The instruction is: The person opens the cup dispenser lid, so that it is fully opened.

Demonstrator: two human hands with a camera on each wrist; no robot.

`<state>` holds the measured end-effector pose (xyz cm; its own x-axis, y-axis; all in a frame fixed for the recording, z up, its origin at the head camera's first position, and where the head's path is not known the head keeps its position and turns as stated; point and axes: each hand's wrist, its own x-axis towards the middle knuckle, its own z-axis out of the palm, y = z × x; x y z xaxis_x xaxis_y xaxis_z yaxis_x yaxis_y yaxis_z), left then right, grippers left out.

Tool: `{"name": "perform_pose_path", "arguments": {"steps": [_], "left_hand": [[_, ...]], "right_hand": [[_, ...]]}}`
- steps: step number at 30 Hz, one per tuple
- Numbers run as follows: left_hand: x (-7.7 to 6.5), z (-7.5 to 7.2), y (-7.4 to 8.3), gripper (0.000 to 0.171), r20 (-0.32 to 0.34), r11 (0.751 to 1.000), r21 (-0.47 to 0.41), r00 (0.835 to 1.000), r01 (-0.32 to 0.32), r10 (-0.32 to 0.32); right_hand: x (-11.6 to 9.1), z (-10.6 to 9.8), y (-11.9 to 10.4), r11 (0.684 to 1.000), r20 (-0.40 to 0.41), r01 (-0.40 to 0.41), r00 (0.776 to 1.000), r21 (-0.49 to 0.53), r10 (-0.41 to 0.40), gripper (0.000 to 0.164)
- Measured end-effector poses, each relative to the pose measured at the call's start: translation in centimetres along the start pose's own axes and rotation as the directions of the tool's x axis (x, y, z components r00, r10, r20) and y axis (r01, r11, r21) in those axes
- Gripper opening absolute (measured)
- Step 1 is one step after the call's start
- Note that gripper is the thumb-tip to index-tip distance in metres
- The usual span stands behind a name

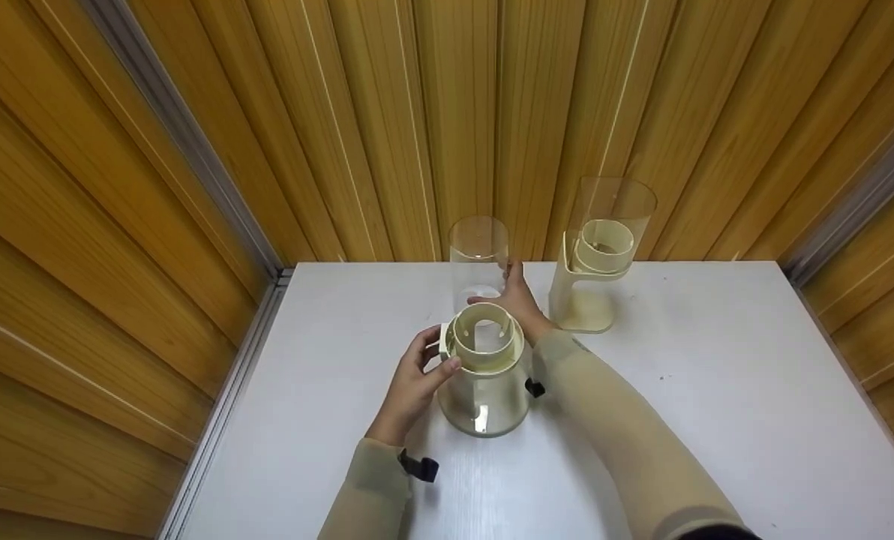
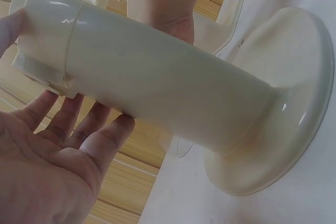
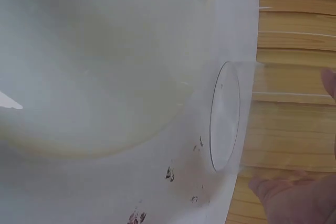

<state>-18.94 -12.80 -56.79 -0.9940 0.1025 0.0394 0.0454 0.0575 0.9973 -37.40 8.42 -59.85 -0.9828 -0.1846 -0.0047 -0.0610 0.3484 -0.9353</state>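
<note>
A cream plastic stand (image 1: 481, 401) with a round flared foot and a ring-shaped top stands upright on the white table. My left hand (image 1: 415, 382) holds its upper part, thumb at the rim and fingers along the left side; the left wrist view shows those fingertips against the stand's body (image 2: 152, 80). Just behind the stand, my right hand (image 1: 520, 300) grips a clear open-ended cylinder (image 1: 478, 244) between thumb and fingers. In the right wrist view the cylinder's round lower rim (image 3: 212, 129) is close to the tabletop; whether it touches cannot be told.
A second cream holder (image 1: 582, 311) with a clear, slant-topped cylinder (image 1: 618, 196) around its ring stands at the back right. Wood-panelled walls (image 1: 462, 112) rise behind the white table (image 1: 327, 337) and at both sides. Small dark specks mark the tabletop.
</note>
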Motion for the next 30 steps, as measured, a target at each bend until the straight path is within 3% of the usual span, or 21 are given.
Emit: {"name": "perform_pose_path", "arguments": {"steps": [10,22,30], "left_hand": [[0.4,-0.3,-0.4,0.077,0.002,1.0,-0.002,1.0,-0.017,0.017],[0.7,-1.2,-0.8,0.073,-0.061,0.999,0.002,0.998,-0.035,0.035],[1.1,-1.7,-0.8,0.067,-0.103,0.998,0.03,0.993,-0.051,0.054]], "right_hand": [[-1.3,-0.9,0.3,0.998,-0.02,0.053,0.998,0.037,-0.052,0.123],[-5.5,-3.4,-0.3,0.968,0.033,0.116,0.991,0.221,-0.126,0.086],[-8.7,-4.9,-0.5,0.953,0.014,0.122,0.991,0.276,-0.131,0.079]]}}
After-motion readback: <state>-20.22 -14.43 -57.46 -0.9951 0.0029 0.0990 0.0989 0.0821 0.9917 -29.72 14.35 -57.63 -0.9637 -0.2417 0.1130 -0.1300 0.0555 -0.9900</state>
